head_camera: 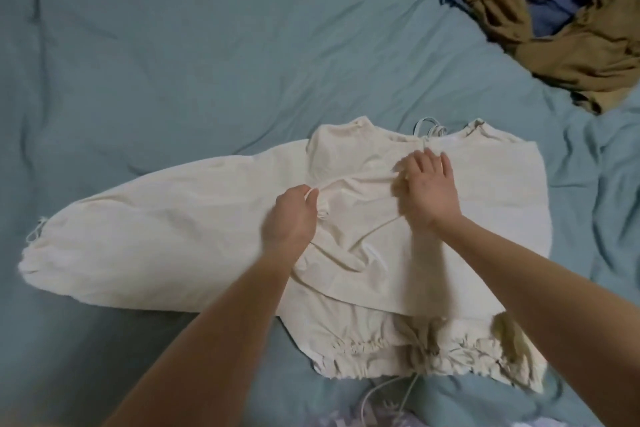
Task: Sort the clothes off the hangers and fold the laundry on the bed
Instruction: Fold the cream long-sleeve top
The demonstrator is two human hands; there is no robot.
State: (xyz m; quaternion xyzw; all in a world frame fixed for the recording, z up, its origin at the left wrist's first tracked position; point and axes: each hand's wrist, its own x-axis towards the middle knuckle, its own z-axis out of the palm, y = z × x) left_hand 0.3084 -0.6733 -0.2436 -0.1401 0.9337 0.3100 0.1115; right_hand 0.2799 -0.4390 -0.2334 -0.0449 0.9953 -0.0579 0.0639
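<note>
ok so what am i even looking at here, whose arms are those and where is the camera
There is no machine here. A person wears one wide-angle camera on the head, looking forward and down, so the two bare arms reaching in from the bottom are their own.

The surface is a bed with a blue-green cover. Spread on it is a cream top with a gathered drawstring hem nearest the camera. One long sleeve lies stretched out to the left; the other appears folded across the body.

The left hand pinches a bit of the cream cloth near the middle. The right hand lies flat on the top near the neckline, fingers straight, pressing it down.

At the upper right is a loose pile of brown and blue clothes, not yet folded.
</note>
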